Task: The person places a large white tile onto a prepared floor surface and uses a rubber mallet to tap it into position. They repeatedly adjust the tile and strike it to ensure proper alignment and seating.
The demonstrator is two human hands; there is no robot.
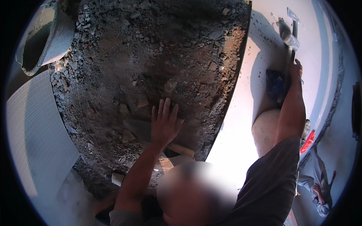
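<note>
My left hand (164,122) lies palm down with fingers spread, on or just over the dark rubble bed (181,71). Close to its wrist is a tool with a wooden handle (181,149); a smooth grey flat piece (138,129) beside the hand may be its blade, though the hand hides any join. My right hand (296,69) reaches far out to the right, its fingers closed round the dark handle of what looks like a mallet. The mallet head (289,39) is pale at one end, over the light floor. Another tool's pale, flat end (292,15) shows beyond it.
A cement-smeared bucket (62,39) stands at the far left. Small-gridded tiling (41,128) borders the rubble there. Smooth pale flooring (235,137) runs along the right edge. Near my right arm are a dark blue object (274,84) and my bent knee (264,130). Another person (319,188) is at lower right.
</note>
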